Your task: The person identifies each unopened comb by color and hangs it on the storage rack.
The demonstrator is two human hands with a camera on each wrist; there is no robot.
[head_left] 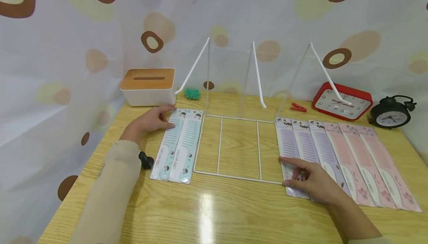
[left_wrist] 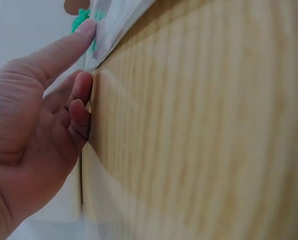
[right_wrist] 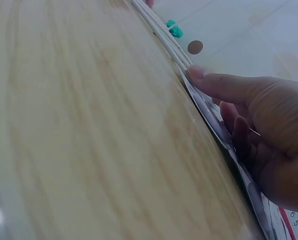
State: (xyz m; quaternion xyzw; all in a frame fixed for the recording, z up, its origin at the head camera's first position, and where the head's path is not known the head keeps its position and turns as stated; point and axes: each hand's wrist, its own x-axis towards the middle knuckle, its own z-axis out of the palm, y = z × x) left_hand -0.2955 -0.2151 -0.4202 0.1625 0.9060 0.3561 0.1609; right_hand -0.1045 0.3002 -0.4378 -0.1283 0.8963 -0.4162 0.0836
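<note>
Two teal combs in clear packs [head_left: 182, 143] lie side by side, left of a white wire rack [head_left: 239, 178]. My left hand [head_left: 152, 119] is at the upper left edge of the outer teal pack, its thumb on the pack and its index fingertip at the top corner. In the left wrist view, the hand's [left_wrist: 44, 120] thumb meets the clear plastic while other fingertips are beside the table. My right hand [head_left: 314, 181] touches the left edge of a purple comb pack [head_left: 288, 140], with thumb and index fingertip spread apart beside the rack's front corner.
More purple comb packs [head_left: 305, 143] and several pink comb packs [head_left: 354, 155] fan out rightward. Behind stand a tissue box [head_left: 148, 95], green yarn [head_left: 192, 94], a red clip [head_left: 298, 107], a red clock [head_left: 342, 103] and a black alarm clock [head_left: 391, 116]. White rack arms [head_left: 259, 75] rise from the table.
</note>
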